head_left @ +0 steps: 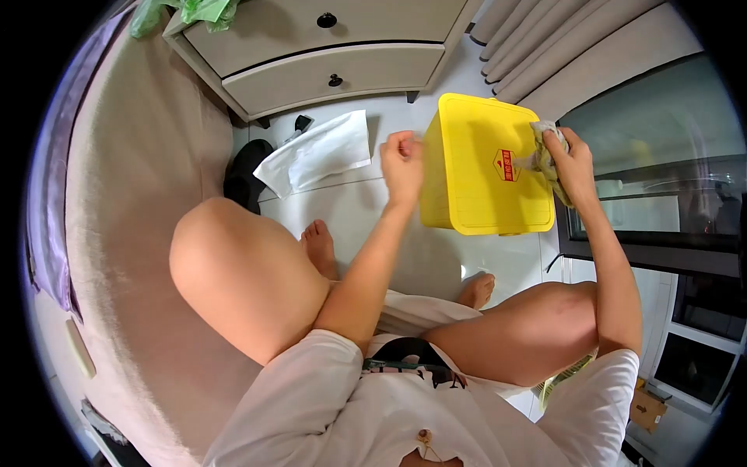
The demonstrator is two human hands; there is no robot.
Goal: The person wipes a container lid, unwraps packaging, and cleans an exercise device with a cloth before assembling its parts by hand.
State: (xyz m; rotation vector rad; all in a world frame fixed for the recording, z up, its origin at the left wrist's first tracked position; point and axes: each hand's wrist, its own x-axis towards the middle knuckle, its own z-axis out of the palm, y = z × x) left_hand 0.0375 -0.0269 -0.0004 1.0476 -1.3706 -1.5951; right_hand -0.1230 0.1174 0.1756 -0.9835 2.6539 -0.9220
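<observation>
A yellow plastic box (478, 183) with a red and yellow label stands on the floor in front of me, between my lower legs. My right hand (574, 162) is closed on a crumpled, patterned cloth (542, 152), which lies against the box's right edge. Part of the cloth stretches toward the label. My left hand (401, 165) is beside the box's left side, its fingers curled in and slightly blurred. Whether it touches the box, or has anything inside the fingers, I cannot make out.
A white packet (319, 152) lies on the tiled floor near black shoes (247, 171). A drawer cabinet (334, 74) stands ahead, with curtains (545, 47) to its right. A beige-covered seat (132, 194) is at my left, and a dark glass panel (661, 156) at the right.
</observation>
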